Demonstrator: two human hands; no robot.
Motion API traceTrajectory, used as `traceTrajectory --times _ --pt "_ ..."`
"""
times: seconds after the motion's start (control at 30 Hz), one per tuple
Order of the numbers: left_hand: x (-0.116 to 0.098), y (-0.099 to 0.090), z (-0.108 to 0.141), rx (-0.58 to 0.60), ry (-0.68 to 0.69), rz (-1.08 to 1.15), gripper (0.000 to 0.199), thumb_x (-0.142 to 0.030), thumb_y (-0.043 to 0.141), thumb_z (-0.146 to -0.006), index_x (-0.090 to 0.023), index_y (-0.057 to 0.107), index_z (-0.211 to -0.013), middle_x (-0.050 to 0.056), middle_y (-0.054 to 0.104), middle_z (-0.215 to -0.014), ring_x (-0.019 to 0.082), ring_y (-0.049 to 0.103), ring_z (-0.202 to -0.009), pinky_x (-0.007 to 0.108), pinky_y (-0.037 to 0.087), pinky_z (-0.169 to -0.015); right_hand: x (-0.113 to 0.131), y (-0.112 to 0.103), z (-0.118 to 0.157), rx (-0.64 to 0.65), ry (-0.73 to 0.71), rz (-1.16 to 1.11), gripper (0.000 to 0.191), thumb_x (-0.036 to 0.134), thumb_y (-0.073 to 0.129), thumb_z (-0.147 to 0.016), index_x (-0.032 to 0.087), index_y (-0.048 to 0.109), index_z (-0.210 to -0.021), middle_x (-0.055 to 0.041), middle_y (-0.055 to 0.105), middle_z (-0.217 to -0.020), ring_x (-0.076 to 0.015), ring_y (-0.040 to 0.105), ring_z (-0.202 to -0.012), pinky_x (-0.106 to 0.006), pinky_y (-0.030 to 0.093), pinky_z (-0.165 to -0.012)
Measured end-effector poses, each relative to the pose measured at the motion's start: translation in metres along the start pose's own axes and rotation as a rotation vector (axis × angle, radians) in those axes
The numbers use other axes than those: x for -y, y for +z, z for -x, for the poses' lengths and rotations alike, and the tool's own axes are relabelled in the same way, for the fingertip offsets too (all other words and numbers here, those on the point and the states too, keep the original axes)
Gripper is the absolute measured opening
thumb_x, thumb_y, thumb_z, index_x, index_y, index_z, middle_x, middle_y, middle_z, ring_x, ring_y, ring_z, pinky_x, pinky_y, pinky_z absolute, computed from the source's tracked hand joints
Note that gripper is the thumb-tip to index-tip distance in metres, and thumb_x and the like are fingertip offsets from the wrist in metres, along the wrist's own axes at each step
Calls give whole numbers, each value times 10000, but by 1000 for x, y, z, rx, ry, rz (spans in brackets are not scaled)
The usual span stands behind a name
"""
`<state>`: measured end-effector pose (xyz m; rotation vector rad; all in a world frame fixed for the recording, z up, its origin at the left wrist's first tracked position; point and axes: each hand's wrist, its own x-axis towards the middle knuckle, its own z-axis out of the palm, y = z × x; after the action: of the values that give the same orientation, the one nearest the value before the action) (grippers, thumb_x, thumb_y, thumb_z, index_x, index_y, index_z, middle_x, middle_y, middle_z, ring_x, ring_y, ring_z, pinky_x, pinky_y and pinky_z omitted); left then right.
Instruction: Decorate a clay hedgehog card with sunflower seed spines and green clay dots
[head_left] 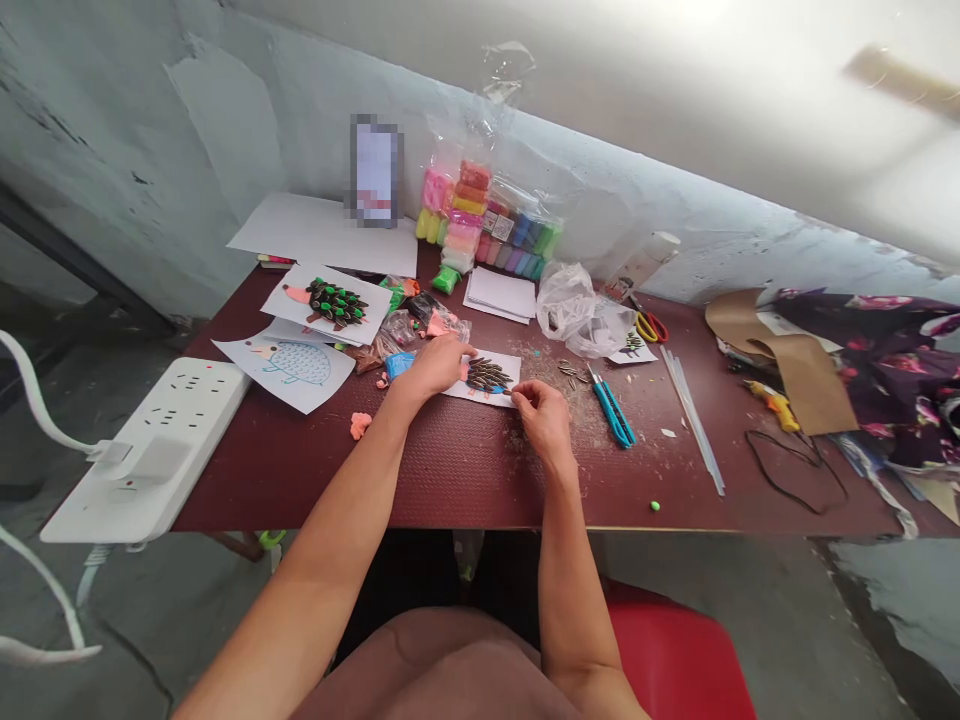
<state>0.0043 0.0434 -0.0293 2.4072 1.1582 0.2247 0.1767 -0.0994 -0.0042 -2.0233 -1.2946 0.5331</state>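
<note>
My dark red worktop (pixel 420 480) runs across in front of me, with a white power strip (pixel 142 450) at its left end and a clear bag of coloured modelling clay (pixel 480 220) toward the wall. Left of my hands lie a finished hedgehog picture (pixel 336 305) and a hedgehog outline drawing (pixel 289 365). Directly before me is the paper sheet (pixel 487 396), with dark sunflower seeds (pixel 489 375) fanned across it. My left grip (pixel 435 365) lies spread on the sheet's left end, its fingers touching the edge of the seeds. My right grip (pixel 544 415) has its thumb and fingertips pressed together at the sheet's lower right corner, pinching something too small to make out. Blue-handled scissors (pixel 611 412) lie just beside it, near a few loose seeds (pixel 571 373).
</note>
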Motion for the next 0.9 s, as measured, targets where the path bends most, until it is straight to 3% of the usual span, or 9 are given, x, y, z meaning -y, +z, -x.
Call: traceTrajectory --times 0.3,0.9 --pt "-1 1 0 -8 -13 -8 426 -172 619 -959 -242 768 -1353 122 717 -1303 279 685 -1227 350 531 -1074 1 17 -3 -71 53 81 235 294 599 -852 161 793 -842 -87 780 -794 -211 652 -701 -302 424 -696" --pt "-1 1 1 -2 -17 -12 430 -158 620 -963 -244 759 -1361 121 708 -1337 268 668 -1261 341 511 -1094 15 22 -1 -97 132 131 243 276 618 -889 127 806 -929 -113 801 -864 -224 683 -750 -302 424 -726"
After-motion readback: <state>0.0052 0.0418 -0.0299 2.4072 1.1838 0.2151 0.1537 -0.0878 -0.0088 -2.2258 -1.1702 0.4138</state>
